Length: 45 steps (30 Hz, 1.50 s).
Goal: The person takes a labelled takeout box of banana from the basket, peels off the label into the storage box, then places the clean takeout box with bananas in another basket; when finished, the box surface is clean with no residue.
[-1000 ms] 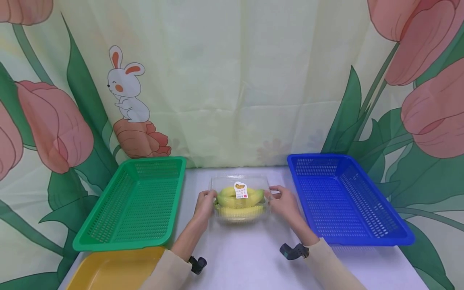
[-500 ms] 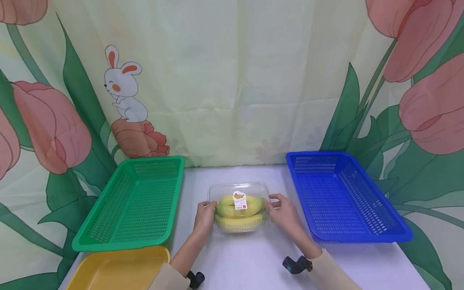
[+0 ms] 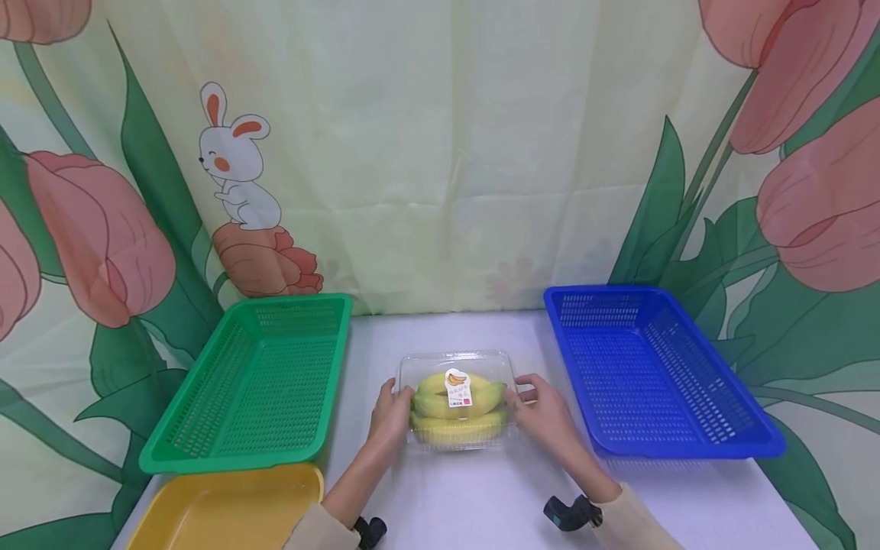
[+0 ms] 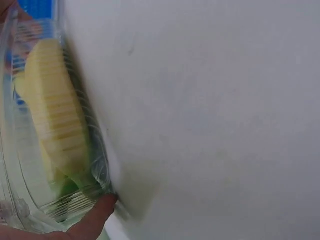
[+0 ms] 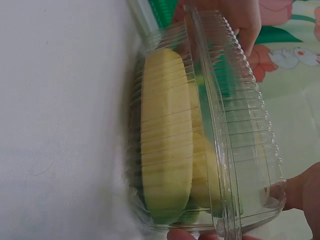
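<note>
A clear plastic clamshell box of yellow-green bananas with a small banana label on its lid sits on the white table between two baskets. My left hand grips the box's left end and my right hand grips its right end. The right wrist view shows the ribbed box from its end, with the bananas inside and my fingers on its rim. In the left wrist view a fingertip touches the bottom corner of the box.
A green mesh basket stands on the left and a blue mesh basket on the right, both with nothing in them. A yellow tray lies at the near left corner. A flower-print curtain hangs behind the table.
Both hands have drawn the banana box a little nearer to me along the table. The baskets and tray have not moved.
</note>
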Available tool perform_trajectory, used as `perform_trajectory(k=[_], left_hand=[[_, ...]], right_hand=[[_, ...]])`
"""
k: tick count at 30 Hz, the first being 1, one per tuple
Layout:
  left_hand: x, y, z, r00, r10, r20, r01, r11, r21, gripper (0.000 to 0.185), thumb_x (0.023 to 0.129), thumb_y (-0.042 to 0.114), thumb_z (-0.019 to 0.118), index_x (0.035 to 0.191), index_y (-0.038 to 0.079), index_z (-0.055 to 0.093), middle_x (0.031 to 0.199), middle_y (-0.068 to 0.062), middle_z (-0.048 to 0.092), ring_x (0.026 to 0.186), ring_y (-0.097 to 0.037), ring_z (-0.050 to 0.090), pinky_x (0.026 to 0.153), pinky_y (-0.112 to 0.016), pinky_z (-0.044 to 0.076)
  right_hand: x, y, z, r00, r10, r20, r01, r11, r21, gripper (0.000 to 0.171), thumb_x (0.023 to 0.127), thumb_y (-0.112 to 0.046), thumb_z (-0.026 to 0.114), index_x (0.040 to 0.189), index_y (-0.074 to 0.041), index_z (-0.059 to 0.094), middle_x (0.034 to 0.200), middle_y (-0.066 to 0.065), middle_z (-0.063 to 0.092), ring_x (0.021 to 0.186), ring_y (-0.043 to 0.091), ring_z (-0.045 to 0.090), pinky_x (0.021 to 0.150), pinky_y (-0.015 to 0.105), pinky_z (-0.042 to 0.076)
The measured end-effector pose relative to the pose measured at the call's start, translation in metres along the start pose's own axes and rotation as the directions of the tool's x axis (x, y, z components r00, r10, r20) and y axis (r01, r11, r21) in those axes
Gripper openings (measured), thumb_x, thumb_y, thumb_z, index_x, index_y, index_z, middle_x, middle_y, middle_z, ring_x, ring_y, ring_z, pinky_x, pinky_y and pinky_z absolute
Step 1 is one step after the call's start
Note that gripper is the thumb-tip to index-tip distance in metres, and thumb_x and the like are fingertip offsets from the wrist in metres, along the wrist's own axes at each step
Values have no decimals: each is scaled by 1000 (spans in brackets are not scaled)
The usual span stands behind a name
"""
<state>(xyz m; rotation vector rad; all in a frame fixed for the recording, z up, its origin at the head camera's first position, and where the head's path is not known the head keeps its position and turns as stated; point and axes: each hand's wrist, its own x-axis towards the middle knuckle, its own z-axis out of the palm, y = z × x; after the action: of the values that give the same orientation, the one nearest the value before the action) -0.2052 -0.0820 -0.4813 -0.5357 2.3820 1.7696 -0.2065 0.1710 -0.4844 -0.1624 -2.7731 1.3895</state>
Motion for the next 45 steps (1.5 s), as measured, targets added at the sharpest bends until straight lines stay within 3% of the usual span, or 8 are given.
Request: perform_trajectory(k=[7, 11, 15, 24, 31, 39, 45], left_hand=[[8, 6, -2, 1000, -22, 17, 22, 1000, -14, 78, 103, 37, 48, 166, 1, 22, 163, -30, 42, 153, -50, 39, 128, -69, 28], [14, 9, -1, 999, -41, 23, 42, 999, -27, 82, 103, 42, 52, 166, 0, 22, 164, -28, 41, 152, -48, 41, 128, -69, 29], [21, 10, -2, 997, -71, 3, 71, 997, -35, 85, 102, 46, 56, 163, -5, 26, 164, -30, 40, 154, -49, 38, 128, -69, 29], [29, 6, -2, 996, -87, 16, 88, 993, -76, 78, 103, 44, 58, 161, -3, 34, 165, -27, 39, 157, -48, 33, 129, -67, 28], [29, 4, 1, 997, -81, 14, 82, 991, -107, 73, 104, 43, 58, 159, -2, 39, 165, -25, 41, 157, -46, 34, 130, -65, 27], [30, 3, 0, 998, -66, 5, 66, 989, -133, 71, 103, 42, 60, 156, -2, 43, 162, -25, 45, 155, -45, 38, 130, -64, 29], [35, 1, 0, 997, -74, 19, 76, 988, -137, 72, 103, 43, 61, 157, -1, 43, 162, -24, 45, 155, -44, 38, 130, -63, 29]], right_hand=[[2, -6, -6, 1000, 16, 5, -16, 995, -94, 61, 102, -36, 69, 143, 4, 50, 126, 30, 71, 109, 43, 72, 85, 53, 63], [11, -16, -8, 990, -127, -62, 111, 972, -208, 54, 102, -37, 69, 137, 4, 59, 130, 28, 69, 120, 44, 68, 97, 58, 59], [26, -27, -7, 954, -293, -60, 266, 923, -277, 40, 101, -31, 72, 124, 1, 70, 125, 23, 71, 121, 41, 66, 103, 55, 55], [54, -55, -9, 926, -374, 55, 375, 895, -239, 23, 97, -22, 76, 110, -3, 80, 109, 16, 75, 97, 33, 69, 85, 46, 57], [73, -69, -2, 857, -430, 282, 483, 861, -156, 16, 97, -18, 75, 106, -6, 82, 87, 4, 78, 74, 12, 64, 70, 24, 52], [79, -78, 10, 768, -426, 479, 548, 824, -146, 15, 96, -18, 78, 106, -9, 83, 86, 0, 80, 71, 7, 63, 67, 21, 52], [83, -75, 15, 767, -406, 497, 538, 829, -152, 13, 94, -18, 80, 104, -11, 84, 84, -1, 78, 71, 6, 61, 67, 22, 51]])
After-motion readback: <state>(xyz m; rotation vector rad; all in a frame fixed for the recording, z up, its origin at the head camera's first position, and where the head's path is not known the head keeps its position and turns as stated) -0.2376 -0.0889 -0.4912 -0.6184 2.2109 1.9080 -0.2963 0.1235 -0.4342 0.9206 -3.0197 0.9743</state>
